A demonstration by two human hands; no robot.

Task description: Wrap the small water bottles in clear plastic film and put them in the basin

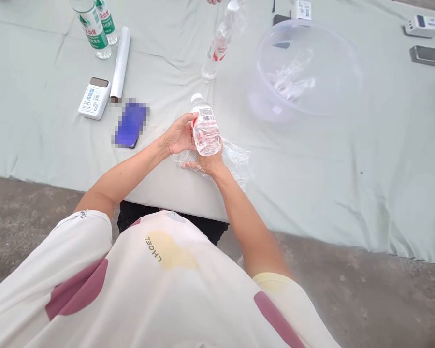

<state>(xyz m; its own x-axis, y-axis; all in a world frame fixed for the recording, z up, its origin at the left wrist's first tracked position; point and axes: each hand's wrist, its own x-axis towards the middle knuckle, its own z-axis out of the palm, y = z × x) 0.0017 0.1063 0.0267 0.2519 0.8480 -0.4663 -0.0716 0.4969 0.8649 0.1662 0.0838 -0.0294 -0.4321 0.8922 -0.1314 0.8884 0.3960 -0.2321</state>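
A small clear water bottle [206, 129] with a white cap and a red-and-white label stands tilted near the table's front edge. My left hand [179, 136] curls around its left side, fingers touching the label. My right hand [205, 164] is under and behind the bottle's base, gripping it from below over a crumpled sheet of clear plastic film [235, 158] that lies on the pale green cloth [58, 140].
A clear plastic basin [342, 96] with crumpled film inside sits at the back right. Another clear bottle [223, 41] tilts at the back centre, two green-labelled bottles [94, 29] at back left. A film roll [120, 63], a white device [94, 98] and a blurred blue object [130, 124] lie left.
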